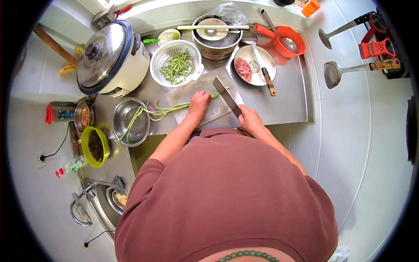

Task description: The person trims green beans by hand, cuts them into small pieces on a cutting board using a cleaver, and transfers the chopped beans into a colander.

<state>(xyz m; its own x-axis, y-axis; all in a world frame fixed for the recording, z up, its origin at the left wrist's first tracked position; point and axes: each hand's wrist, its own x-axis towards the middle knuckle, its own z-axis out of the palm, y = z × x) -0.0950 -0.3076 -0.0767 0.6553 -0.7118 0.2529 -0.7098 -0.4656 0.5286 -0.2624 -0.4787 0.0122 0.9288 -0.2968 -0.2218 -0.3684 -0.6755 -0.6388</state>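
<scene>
My left hand (200,105) is closed on a bundle of long green beans (168,110), pressing it on the cutting board (185,93). The beans trail left over the rim of a steel bowl (131,121). In my right hand (249,119) is the handle of a cleaver (227,97), its blade over the board, beside the bean ends that stick out past my left hand. Behind the board, a white colander (157,72) holds cut bean pieces (178,67). To the right, a white plate (264,61) bears sliced meat (242,70) and a knife with a wooden handle (269,83).
A large rice cooker (107,59) stands at the left, a steel pot (217,49) behind the colander, and a red ladle pot (289,43) at the back right. A yellow-green bowl (105,139) and the sink (101,205) are at the lower left. Utensils hang on the right wall.
</scene>
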